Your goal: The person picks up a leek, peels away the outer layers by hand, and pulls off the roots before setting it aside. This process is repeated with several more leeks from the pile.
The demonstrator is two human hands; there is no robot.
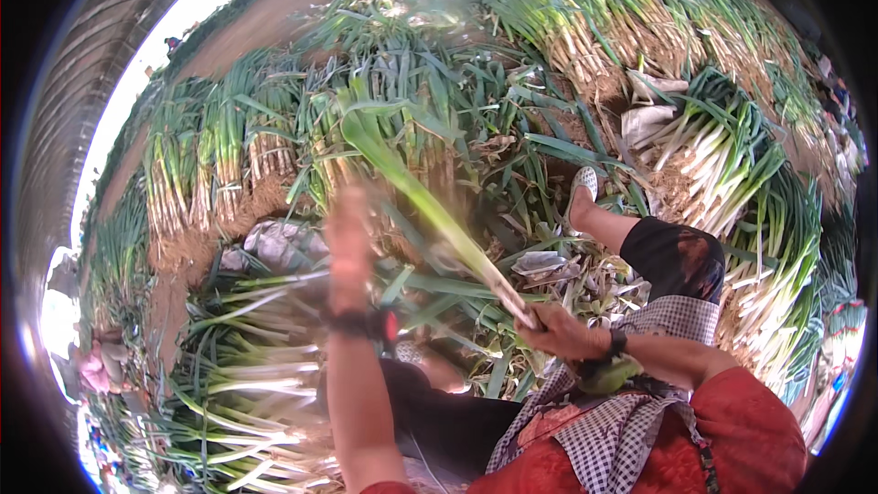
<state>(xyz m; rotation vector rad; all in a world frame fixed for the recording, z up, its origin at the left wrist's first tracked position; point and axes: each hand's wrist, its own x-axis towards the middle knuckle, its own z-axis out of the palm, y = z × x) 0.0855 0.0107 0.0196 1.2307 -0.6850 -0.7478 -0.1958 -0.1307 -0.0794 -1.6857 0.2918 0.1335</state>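
My right hand (559, 331) is closed around the root end of a large green onion (449, 226). Its pale stem slants up and to the left, widening into green leaves. My left hand (350, 226) is raised to the left of that stalk and blurred by motion, so its fingers cannot be made out. Standing bundles of green onions (435, 158) lie behind both hands. Beside my left forearm, a pile of cleaned green onions (267, 384) shows white stems pointing right.
Stripped leaves and husks (603, 288) litter the ground between my legs. More white-stemmed onions (713, 171) are heaped at the right, near a pale sack (648, 125). Another sack (285, 243) lies at the left. Upright onion bundles (199, 185) line the far side.
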